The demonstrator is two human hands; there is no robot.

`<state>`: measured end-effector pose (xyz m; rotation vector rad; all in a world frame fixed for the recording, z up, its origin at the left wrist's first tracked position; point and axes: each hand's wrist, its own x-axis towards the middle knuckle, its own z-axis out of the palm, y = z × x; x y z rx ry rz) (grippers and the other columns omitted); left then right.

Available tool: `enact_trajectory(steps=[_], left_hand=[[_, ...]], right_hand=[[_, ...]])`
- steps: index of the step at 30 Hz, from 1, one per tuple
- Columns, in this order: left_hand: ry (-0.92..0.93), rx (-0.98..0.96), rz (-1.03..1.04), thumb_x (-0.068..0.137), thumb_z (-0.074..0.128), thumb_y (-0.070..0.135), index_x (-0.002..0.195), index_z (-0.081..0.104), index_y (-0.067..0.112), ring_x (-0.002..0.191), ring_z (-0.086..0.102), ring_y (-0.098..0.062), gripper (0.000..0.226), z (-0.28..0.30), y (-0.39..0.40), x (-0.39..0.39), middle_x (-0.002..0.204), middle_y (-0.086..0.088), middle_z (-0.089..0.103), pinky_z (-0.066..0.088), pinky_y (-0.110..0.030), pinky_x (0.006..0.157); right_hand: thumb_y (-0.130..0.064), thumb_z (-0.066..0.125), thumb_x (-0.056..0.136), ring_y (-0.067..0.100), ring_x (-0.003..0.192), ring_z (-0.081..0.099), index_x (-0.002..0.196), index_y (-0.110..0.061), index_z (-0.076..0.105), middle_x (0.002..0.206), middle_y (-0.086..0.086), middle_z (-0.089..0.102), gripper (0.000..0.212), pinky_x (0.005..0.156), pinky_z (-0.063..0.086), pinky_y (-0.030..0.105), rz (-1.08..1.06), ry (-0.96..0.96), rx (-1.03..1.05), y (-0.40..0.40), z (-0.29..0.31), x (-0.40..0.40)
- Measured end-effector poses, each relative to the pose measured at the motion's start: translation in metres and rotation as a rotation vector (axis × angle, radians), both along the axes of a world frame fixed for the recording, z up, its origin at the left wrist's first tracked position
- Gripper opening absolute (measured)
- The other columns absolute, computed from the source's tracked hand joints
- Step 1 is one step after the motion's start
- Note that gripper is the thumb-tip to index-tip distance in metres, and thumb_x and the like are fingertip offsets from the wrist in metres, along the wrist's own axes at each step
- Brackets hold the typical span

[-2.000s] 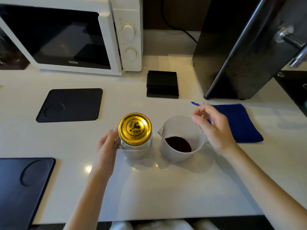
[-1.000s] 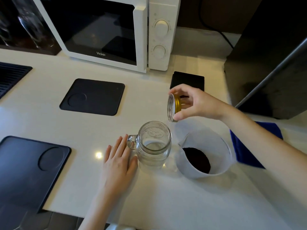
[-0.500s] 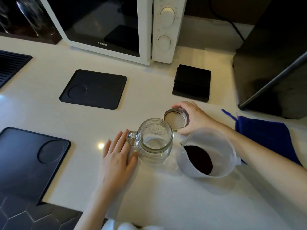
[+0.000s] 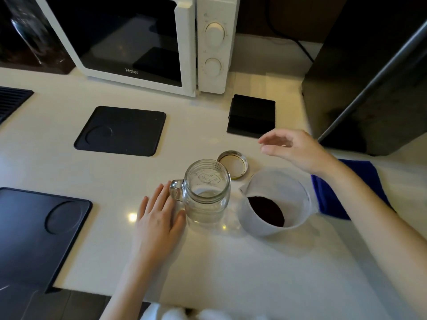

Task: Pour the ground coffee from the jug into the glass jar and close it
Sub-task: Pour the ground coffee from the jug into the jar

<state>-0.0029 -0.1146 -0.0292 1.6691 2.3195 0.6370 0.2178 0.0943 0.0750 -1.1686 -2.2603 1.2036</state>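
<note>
An empty glass jar (image 4: 208, 192) with a side handle stands open on the white counter. Its gold lid (image 4: 233, 164) lies upside down just behind it. To the right stands a white plastic jug (image 4: 275, 204) with dark ground coffee (image 4: 265, 211) in the bottom, spout toward the jar. My left hand (image 4: 159, 218) rests flat on the counter, fingers against the jar's handle and thumb against its base. My right hand (image 4: 293, 148) hovers empty above the counter, behind the jug and right of the lid, fingers apart.
A white microwave (image 4: 143, 42) stands at the back, a tall black appliance (image 4: 369, 77) at the right. Black mats (image 4: 120, 130) (image 4: 34, 229) lie to the left, a small black block (image 4: 251, 115) behind the lid, a blue cloth (image 4: 332, 199) right of the jug. The counter's front edge is near me.
My right hand took the lid off the jar, set it upside down behind the jar, then let go and lifted away to the right. My left hand stayed by the jar's handle.
</note>
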Motion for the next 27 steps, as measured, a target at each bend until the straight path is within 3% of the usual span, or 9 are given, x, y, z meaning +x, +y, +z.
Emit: enact_trajectory(steps=[4, 9, 13, 15, 16, 19, 20, 24, 27], left_hand=[[0.003, 0.009, -0.012, 0.084, 0.025, 0.042, 0.133, 0.044, 0.022, 0.139, 0.024, -0.019, 0.057, 0.000, 0.000, -0.002, 0.147, 0.000, 0.038, 0.015, -0.042, 0.113], [0.025, 0.009, -0.031, 0.084, 0.024, 0.042, 0.132, 0.045, 0.019, 0.140, 0.023, -0.020, 0.058, -0.004, 0.000, -0.003, 0.148, -0.001, 0.038, 0.016, -0.045, 0.111], [-0.003, 0.045, -0.053, 0.086, 0.026, 0.040, 0.132, 0.045, 0.017, 0.139, 0.024, -0.020, 0.054, -0.006, 0.000, -0.005, 0.147, -0.003, 0.039, 0.016, -0.045, 0.112], [-0.147, 0.102, 0.005, 0.085, 0.033, 0.030, 0.128, 0.048, 0.014, 0.132, 0.037, -0.027, 0.049, -0.009, 0.000, -0.007, 0.137, -0.009, 0.050, 0.025, -0.049, 0.108], [-0.306, 0.152, 0.062, 0.083, 0.035, 0.027, 0.125, 0.050, 0.014, 0.124, 0.045, -0.030, 0.046, -0.007, 0.000, -0.008, 0.128, -0.011, 0.057, 0.032, -0.048, 0.103], [-0.724, 0.331, 0.167, 0.082, 0.036, 0.025, 0.109, 0.057, 0.019, 0.106, 0.056, -0.025, 0.035, 0.008, 0.001, -0.013, 0.105, -0.004, 0.063, 0.041, -0.033, 0.088], [-0.777, 0.377, 0.164, 0.082, 0.036, 0.025, 0.102, 0.059, 0.020, 0.102, 0.057, -0.023, 0.030, 0.016, 0.004, -0.013, 0.099, -0.001, 0.063, 0.042, -0.031, 0.086], [-0.950, 0.477, 0.201, 0.080, 0.039, 0.023, 0.069, 0.060, 0.018, 0.070, 0.056, -0.007, 0.025, 0.041, 0.028, -0.004, 0.066, 0.012, 0.062, 0.045, -0.021, 0.069], [-1.099, 0.412, 0.305, 0.078, 0.046, 0.026, 0.053, 0.056, 0.019, 0.050, 0.044, -0.003, 0.028, 0.041, 0.043, 0.003, 0.046, 0.013, 0.052, 0.036, -0.020, 0.056]], right_hand=[[-0.020, 0.058, 0.087, 0.008, 0.086, 0.063, 0.090, -0.021, 0.067, 0.089, 0.001, 0.070, 0.010, 0.081, 0.046, 0.021, -0.207, 0.181, -0.004, -0.036, 0.006, 0.028], [-0.032, 0.055, 0.081, 0.011, 0.082, 0.063, 0.084, -0.014, 0.067, 0.082, 0.000, 0.069, 0.022, 0.077, 0.046, 0.027, -0.503, 0.367, -0.056, -0.089, -0.015, 0.043], [-0.033, 0.052, 0.077, 0.015, 0.085, 0.062, 0.082, -0.014, 0.066, 0.084, -0.002, 0.070, 0.024, 0.076, 0.046, 0.028, -0.618, 0.407, -0.086, -0.112, -0.032, 0.044], [-0.032, 0.053, 0.077, 0.014, 0.079, 0.060, 0.081, -0.011, 0.065, 0.081, 0.000, 0.068, 0.024, 0.070, 0.045, 0.020, -0.643, 0.437, -0.091, -0.116, -0.035, 0.043], [-0.032, 0.053, 0.077, 0.011, 0.075, 0.058, 0.079, -0.010, 0.063, 0.078, 0.002, 0.067, 0.025, 0.066, 0.044, 0.016, -0.653, 0.440, -0.087, -0.117, -0.036, 0.043], [-0.031, 0.055, 0.081, -0.001, 0.058, 0.049, 0.068, -0.010, 0.054, 0.061, -0.007, 0.056, 0.025, 0.053, 0.038, 0.010, -0.686, 0.429, -0.072, -0.120, -0.037, 0.040], [-0.031, 0.055, 0.084, 0.000, 0.055, 0.046, 0.064, -0.009, 0.050, 0.056, -0.010, 0.052, 0.030, 0.052, 0.037, 0.012, -0.706, 0.431, -0.083, -0.121, -0.039, 0.039], [-0.037, 0.052, 0.080, 0.016, 0.064, 0.042, 0.064, -0.006, 0.049, 0.066, 0.011, 0.043, 0.034, 0.063, 0.035, 0.030, -0.779, 0.513, -0.179, -0.122, -0.043, 0.032], [-0.027, 0.052, 0.087, 0.005, 0.051, 0.039, 0.052, -0.018, 0.041, 0.053, -0.004, 0.041, 0.038, 0.057, 0.035, 0.022, -0.834, 0.545, -0.200, -0.121, -0.044, 0.028]])
